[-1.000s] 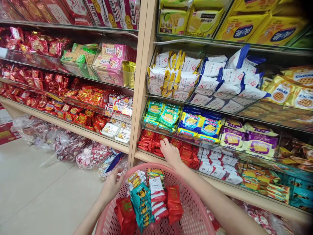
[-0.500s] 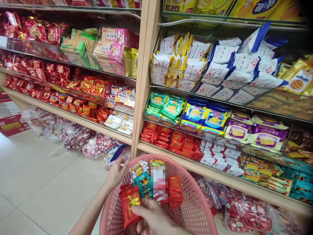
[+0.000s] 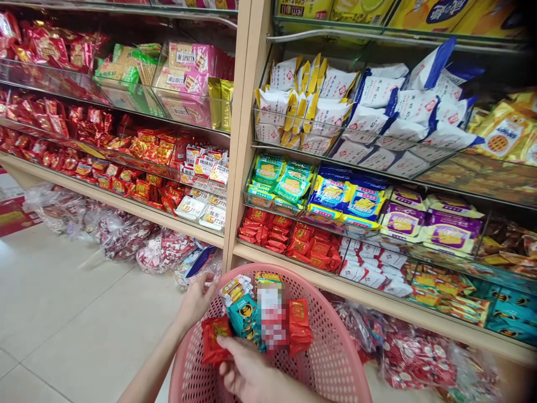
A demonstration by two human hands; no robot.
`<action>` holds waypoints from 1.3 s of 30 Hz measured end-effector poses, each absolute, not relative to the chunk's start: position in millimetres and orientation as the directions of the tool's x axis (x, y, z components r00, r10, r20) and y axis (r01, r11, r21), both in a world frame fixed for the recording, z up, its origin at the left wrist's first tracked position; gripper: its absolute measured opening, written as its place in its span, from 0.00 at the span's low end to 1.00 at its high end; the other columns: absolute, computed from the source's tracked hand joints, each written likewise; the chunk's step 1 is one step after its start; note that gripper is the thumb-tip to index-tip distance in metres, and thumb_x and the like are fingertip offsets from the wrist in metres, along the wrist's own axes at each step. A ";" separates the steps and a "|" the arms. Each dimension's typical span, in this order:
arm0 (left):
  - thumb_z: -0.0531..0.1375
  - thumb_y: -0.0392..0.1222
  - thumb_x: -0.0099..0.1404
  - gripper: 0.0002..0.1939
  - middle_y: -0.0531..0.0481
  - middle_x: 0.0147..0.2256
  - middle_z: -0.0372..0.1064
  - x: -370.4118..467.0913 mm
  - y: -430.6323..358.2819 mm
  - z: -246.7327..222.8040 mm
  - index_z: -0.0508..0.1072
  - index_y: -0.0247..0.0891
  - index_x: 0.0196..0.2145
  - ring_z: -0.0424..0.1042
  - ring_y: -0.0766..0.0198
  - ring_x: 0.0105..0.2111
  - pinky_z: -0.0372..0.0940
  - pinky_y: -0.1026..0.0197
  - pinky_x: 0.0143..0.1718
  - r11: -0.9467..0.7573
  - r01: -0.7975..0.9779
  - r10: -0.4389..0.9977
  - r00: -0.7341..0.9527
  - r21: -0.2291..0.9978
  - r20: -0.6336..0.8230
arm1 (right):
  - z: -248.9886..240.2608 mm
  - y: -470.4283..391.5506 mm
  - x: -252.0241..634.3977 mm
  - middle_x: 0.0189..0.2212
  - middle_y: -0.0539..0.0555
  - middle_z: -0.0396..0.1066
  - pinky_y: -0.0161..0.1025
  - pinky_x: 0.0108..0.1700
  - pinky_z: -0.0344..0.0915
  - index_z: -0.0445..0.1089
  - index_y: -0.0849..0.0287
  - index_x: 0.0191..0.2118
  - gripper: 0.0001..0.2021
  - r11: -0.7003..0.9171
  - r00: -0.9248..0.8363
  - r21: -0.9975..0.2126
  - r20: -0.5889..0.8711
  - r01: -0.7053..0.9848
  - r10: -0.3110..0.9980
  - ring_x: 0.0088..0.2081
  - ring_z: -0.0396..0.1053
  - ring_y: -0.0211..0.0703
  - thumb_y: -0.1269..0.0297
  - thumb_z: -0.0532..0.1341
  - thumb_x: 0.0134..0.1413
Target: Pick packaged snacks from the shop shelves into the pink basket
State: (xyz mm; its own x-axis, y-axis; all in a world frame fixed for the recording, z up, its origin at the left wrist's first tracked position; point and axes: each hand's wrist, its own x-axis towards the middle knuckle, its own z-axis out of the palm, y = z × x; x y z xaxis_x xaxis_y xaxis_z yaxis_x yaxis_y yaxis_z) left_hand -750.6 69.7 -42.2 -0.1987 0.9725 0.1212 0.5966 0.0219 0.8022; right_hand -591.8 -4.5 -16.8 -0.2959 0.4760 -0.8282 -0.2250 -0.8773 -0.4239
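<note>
A pink perforated plastic basket (image 3: 335, 347) stands below the shelves with several wrapped snacks in it. My left hand (image 3: 200, 299) grips the basket's left rim, its fingers bent over the edge. Inside, my right hand (image 3: 249, 364) has its thumb on a red snack packet (image 3: 215, 350) with gold lettering, fingers curled beneath and partly hidden. Beside that packet lie teal packets (image 3: 243, 316), and a white-and-yellow packet (image 3: 235, 288) sits behind them. A blurred-out white and red packet (image 3: 272, 319) is in the middle, with more red packets (image 3: 299, 327) to its right.
Shelves with clear fronts rise ahead, split by a wooden upright (image 3: 242, 129). Small red packets (image 3: 312, 246) fill a low bin just behind the basket. Clear bags of snacks (image 3: 163, 250) lie on the tiled floor (image 3: 84, 313) under the shelves, on both sides.
My right hand has lowered the red packet and brought it back, against the teal packets. My left hand stays on the rim. The view has shifted slightly.
</note>
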 end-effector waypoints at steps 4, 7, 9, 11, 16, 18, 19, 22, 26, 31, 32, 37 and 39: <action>0.50 0.59 0.61 0.22 0.44 0.38 0.74 -752.7 71.5 -48.1 0.68 0.38 0.37 0.74 0.60 0.32 0.69 0.57 0.35 0.013 0.595 0.972 -0.198 0.804 0.131 | -19.6 -4.5 -594.4 0.15 0.45 0.64 0.21 0.13 0.46 0.62 0.61 0.30 0.07 -0.888 -0.296 -0.405 -0.839 -0.219 0.456 0.12 0.58 0.25 0.65 0.58 0.57; 0.50 0.59 0.60 0.22 0.44 0.37 0.74 -753.4 73.1 -51.3 0.68 0.38 0.39 0.74 0.60 0.30 0.69 0.58 0.34 0.008 0.607 0.966 -0.209 0.795 0.150 | -19.5 -5.7 -596.3 0.13 0.43 0.62 0.20 0.12 0.44 0.60 0.60 0.28 0.08 -0.895 -0.278 -0.384 -0.855 -0.227 0.437 0.11 0.56 0.25 0.67 0.58 0.57; 0.50 0.59 0.60 0.23 0.44 0.37 0.74 -753.4 74.0 -52.4 0.67 0.38 0.42 0.74 0.60 0.29 0.69 0.57 0.33 0.016 0.617 0.964 -0.219 0.787 0.152 | -19.0 -6.4 -596.8 0.13 0.43 0.61 0.20 0.12 0.42 0.59 0.60 0.27 0.09 -0.898 -0.272 -0.363 -0.864 -0.248 0.424 0.10 0.55 0.24 0.68 0.58 0.57; 0.50 0.59 0.60 0.23 0.44 0.37 0.73 -753.2 74.4 -52.7 0.66 0.38 0.43 0.75 0.60 0.30 0.69 0.57 0.33 0.024 0.619 0.966 -0.216 0.785 0.141 | -18.5 -7.1 -596.4 0.13 0.43 0.61 0.20 0.12 0.43 0.60 0.61 0.26 0.10 -0.900 -0.279 -0.342 -0.867 -0.272 0.414 0.10 0.55 0.24 0.68 0.58 0.57; 0.49 0.59 0.61 0.24 0.43 0.38 0.72 -752.5 73.5 -50.9 0.64 0.38 0.46 0.75 0.59 0.31 0.69 0.56 0.34 0.026 0.616 0.972 -0.198 0.787 0.123 | -15.7 -9.9 -591.6 0.11 0.46 0.61 0.20 0.13 0.49 0.60 0.61 0.22 0.14 -0.899 -0.289 -0.293 -0.874 -0.327 0.390 0.12 0.59 0.27 0.69 0.56 0.59; 0.49 0.59 0.62 0.24 0.44 0.38 0.72 -752.2 72.8 -50.4 0.63 0.38 0.46 0.75 0.59 0.32 0.69 0.57 0.34 0.028 0.623 0.974 -0.194 0.781 0.120 | -13.6 -11.3 -589.2 0.10 0.47 0.60 0.20 0.13 0.51 0.60 0.61 0.20 0.16 -0.901 -0.289 -0.274 -0.880 -0.337 0.376 0.12 0.60 0.27 0.69 0.55 0.60; 0.49 0.59 0.62 0.24 0.44 0.38 0.72 -752.1 72.5 -50.2 0.63 0.38 0.46 0.75 0.59 0.33 0.69 0.57 0.34 0.030 0.627 0.974 -0.194 0.778 0.118 | -12.6 -11.9 -588.2 0.10 0.47 0.59 0.20 0.13 0.51 0.59 0.61 0.19 0.17 -0.901 -0.287 -0.271 -0.882 -0.340 0.373 0.12 0.60 0.27 0.69 0.55 0.60; 0.49 0.58 0.62 0.24 0.43 0.39 0.72 -751.5 71.7 -49.5 0.63 0.38 0.47 0.75 0.58 0.34 0.68 0.57 0.35 0.043 0.635 0.973 -0.201 0.771 0.111 | -10.9 -12.9 -585.5 0.09 0.47 0.59 0.20 0.13 0.51 0.59 0.61 0.18 0.19 -0.901 -0.280 -0.265 -0.887 -0.345 0.368 0.12 0.59 0.27 0.69 0.54 0.61; 0.49 0.58 0.62 0.25 0.42 0.39 0.72 -751.2 70.6 -49.0 0.63 0.37 0.48 0.75 0.57 0.36 0.69 0.57 0.36 0.043 0.638 0.972 -0.203 0.769 0.114 | -14.1 -13.2 -582.7 0.10 0.47 0.60 0.20 0.14 0.53 0.60 0.62 0.19 0.17 -0.875 -0.260 -0.267 -0.883 -0.405 0.390 0.13 0.61 0.28 0.72 0.54 0.60; 0.49 0.58 0.62 0.25 0.42 0.40 0.72 -751.1 70.5 -49.1 0.63 0.38 0.47 0.75 0.57 0.37 0.69 0.55 0.38 0.031 0.646 0.975 -0.187 0.763 0.119 | -19.7 -13.3 -584.4 0.12 0.50 0.64 0.21 0.16 0.58 0.63 0.64 0.20 0.15 -0.850 -0.278 -0.281 -0.859 -0.445 0.429 0.15 0.65 0.29 0.75 0.55 0.58; 0.49 0.58 0.62 0.24 0.42 0.40 0.73 -751.0 70.6 -48.8 0.64 0.38 0.47 0.75 0.57 0.37 0.69 0.55 0.38 0.027 0.648 0.974 -0.188 0.761 0.126 | -19.9 -12.9 -585.7 0.12 0.50 0.65 0.22 0.16 0.59 0.63 0.64 0.21 0.14 -0.845 -0.284 -0.282 -0.853 -0.455 0.438 0.15 0.65 0.30 0.76 0.55 0.58; 0.50 0.59 0.61 0.25 0.43 0.39 0.74 -750.1 70.5 -46.4 0.65 0.38 0.47 0.75 0.58 0.33 0.69 0.55 0.36 0.039 0.660 0.968 -0.211 0.750 0.135 | -15.5 -10.8 -591.7 0.14 0.52 0.67 0.23 0.20 0.64 0.65 0.66 0.22 0.13 -0.808 -0.286 -0.278 -0.835 -0.519 0.471 0.17 0.67 0.31 0.77 0.55 0.57; 0.49 0.60 0.61 0.26 0.43 0.39 0.73 -750.0 70.2 -45.7 0.64 0.38 0.47 0.74 0.58 0.33 0.69 0.55 0.36 0.038 0.655 0.969 -0.207 0.755 0.131 | -13.3 -12.2 -591.9 0.14 0.53 0.67 0.24 0.20 0.65 0.65 0.65 0.21 0.14 -0.809 -0.280 -0.278 -0.839 -0.517 0.467 0.17 0.67 0.32 0.76 0.55 0.57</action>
